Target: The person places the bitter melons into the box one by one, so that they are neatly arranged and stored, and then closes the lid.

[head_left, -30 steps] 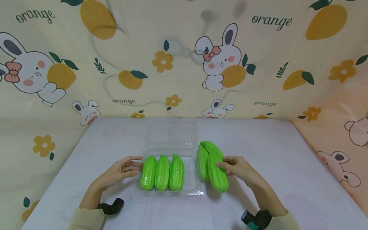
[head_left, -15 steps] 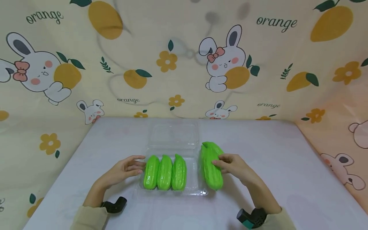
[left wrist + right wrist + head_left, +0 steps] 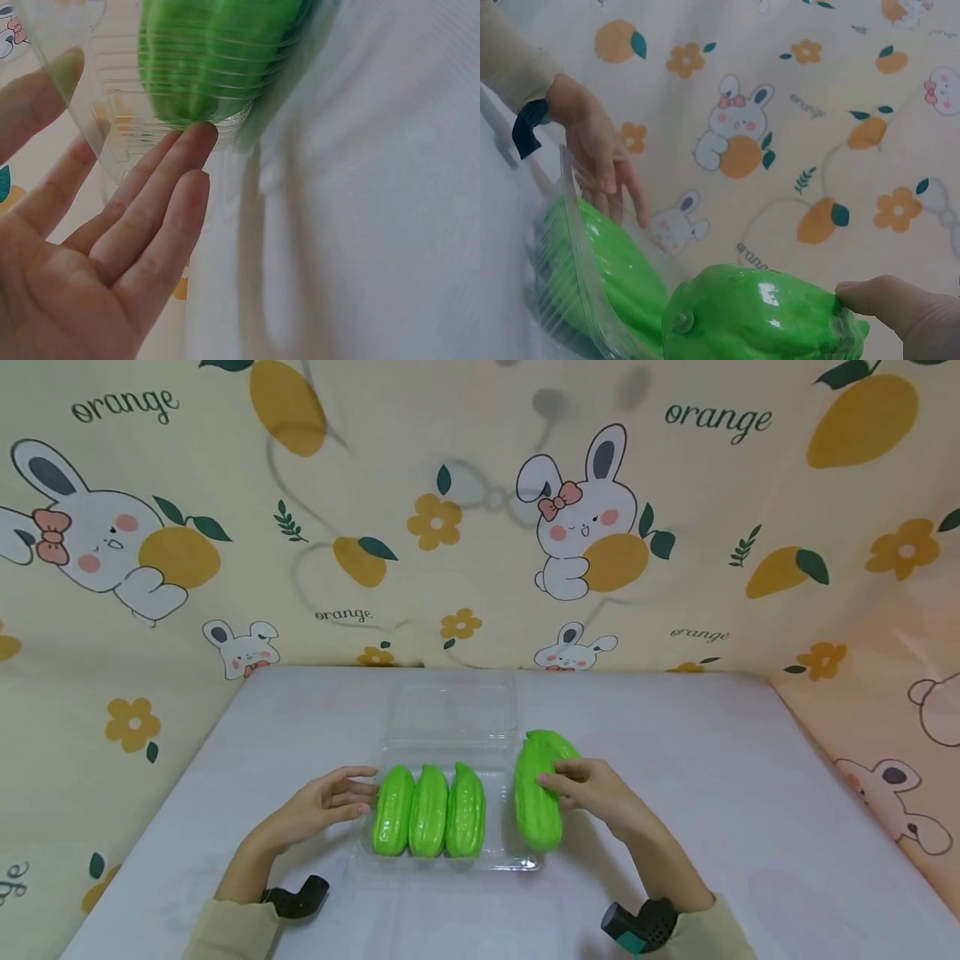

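Note:
In the head view my right hand [image 3: 596, 793] pinches a green ridged gourd [image 3: 536, 814] between thumb and fingers, at the right rim of a clear plastic clamshell box [image 3: 498, 862]. Close up in the right wrist view, the held gourd [image 3: 757, 311] shows its glossy, bumpy skin. Three similar gourds [image 3: 428, 814] lie side by side in the box, filling its left and middle. My left hand [image 3: 322, 806] is at the box's left side; in the left wrist view its fingers [image 3: 161, 191] are extended, fingertips right at the ribbed wall.
Another green gourd [image 3: 561, 745] lies right of the box, partly hidden by the held one. The box's transparent lid [image 3: 453, 710] lies folded back behind it on the white table [image 3: 675, 760]. A printed cloth [image 3: 465, 552] hangs beyond the table's back edge.
My right hand has carried its gourd leftward, from over the loose gourd to the box's right rim. The left hand keeps its place at the box; the head view has shifted slightly.

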Motion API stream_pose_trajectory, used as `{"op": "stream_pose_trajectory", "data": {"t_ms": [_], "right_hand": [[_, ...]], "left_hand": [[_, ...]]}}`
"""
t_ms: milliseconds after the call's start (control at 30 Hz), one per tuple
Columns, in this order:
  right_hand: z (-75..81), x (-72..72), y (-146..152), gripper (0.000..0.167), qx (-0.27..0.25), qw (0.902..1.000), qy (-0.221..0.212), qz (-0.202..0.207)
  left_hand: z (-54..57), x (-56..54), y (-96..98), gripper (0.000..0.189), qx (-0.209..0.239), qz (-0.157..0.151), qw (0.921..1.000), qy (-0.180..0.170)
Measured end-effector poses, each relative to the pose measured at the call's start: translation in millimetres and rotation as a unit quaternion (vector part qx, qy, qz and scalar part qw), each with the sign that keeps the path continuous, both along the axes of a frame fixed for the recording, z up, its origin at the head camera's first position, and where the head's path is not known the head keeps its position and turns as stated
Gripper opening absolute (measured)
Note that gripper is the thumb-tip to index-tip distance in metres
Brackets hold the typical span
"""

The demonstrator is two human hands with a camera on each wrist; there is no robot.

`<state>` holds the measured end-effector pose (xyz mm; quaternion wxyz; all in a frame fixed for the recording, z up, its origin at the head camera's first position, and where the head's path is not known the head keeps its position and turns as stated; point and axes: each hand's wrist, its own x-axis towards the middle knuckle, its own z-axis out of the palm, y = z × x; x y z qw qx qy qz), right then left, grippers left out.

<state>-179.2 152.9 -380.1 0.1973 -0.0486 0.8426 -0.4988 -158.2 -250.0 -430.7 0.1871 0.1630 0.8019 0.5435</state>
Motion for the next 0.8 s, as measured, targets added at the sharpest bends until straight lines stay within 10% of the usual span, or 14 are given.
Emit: {"op": "stream_pose_trajectory", "data": {"t_ms": [800], "right_hand": [[-12.4,3.7,-25.9,0.058,-0.077,0.9964,0.009,-0.032]], "left_hand": [[-3.5,-1.3,1.4,0.061,-0.001,0.001,1.0000,0.000]]}}
